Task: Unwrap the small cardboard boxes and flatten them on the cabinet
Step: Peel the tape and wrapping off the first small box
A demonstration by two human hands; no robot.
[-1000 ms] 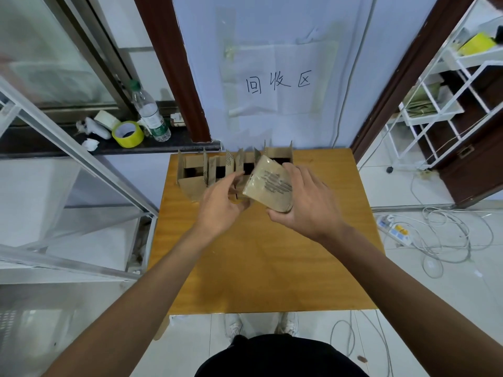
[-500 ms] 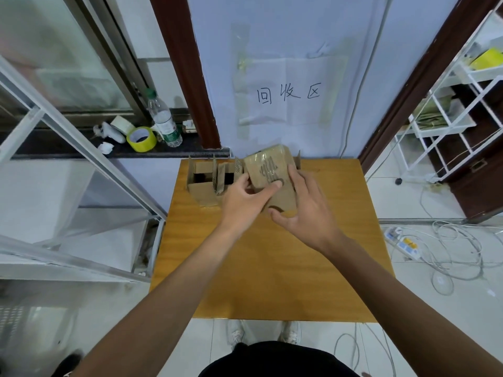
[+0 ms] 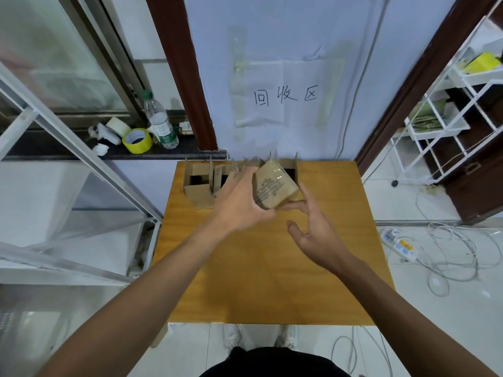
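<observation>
One yellow-topped cabinet [image 3: 272, 281] fills the middle of the view, set against a pale wall [image 3: 272, 36]; taped to that wall above it is a paper sign [image 3: 285, 99] with three handwritten characters; along the cabinet's far edge stands a row of opened cardboard boxes [image 3: 200, 183], flaps upright; the left hand [image 3: 239, 205] grips a wrapped box [image 3: 275, 186], held tilted above the cabinet in front of that row, fingers behind its left side and thumb under its near edge; the right hand [image 3: 313, 232] is spread and relaxed, holding nothing, fingertips at the box's lower right corner; on the dark ledge [image 3: 68, 152] to the left stand a plastic bottle [image 3: 160, 123] and, just beside it, a yellow tape roll [image 3: 137, 141].
</observation>
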